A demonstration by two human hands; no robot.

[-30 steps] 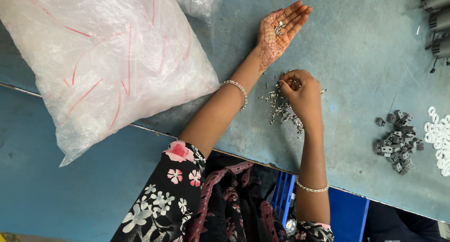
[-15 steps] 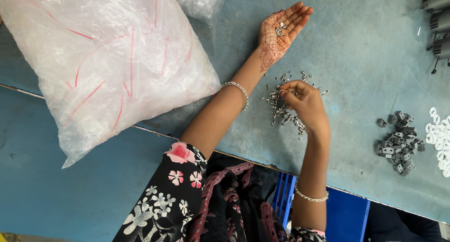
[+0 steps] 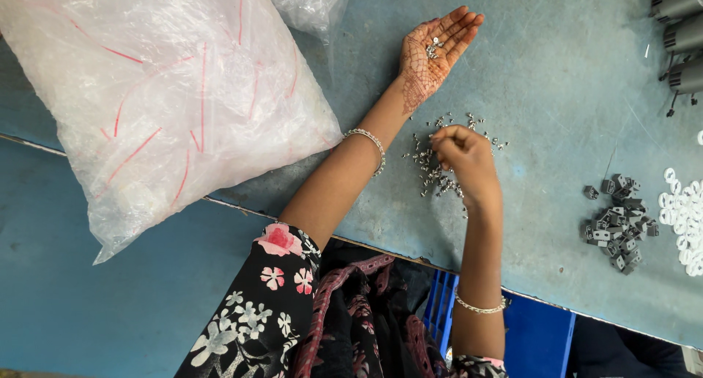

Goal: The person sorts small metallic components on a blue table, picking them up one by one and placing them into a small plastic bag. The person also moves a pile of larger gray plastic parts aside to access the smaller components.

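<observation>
the right hand (image 3: 463, 158) rests curled on the blue-grey table (image 3: 571, 92), knuckles up, its fingertips drawn together and pressed down into the scatter of small metal screws (image 3: 432, 174). whether a screw is pinched between those tips cannot be told, since the back of the hand hides them. the scatter lies directly under and just to the left of the fingers, so this hand is the nearer one by far. the left hand (image 3: 433, 52) lies palm up further away across the table, beyond the scatter, fingers spread and flat, with a few screws (image 3: 434, 47) sitting loose in the palm. the line from scatter to open palm runs up the picture, away from the body. a heap of grey clips (image 3: 615, 221) sits well apart on the right.
</observation>
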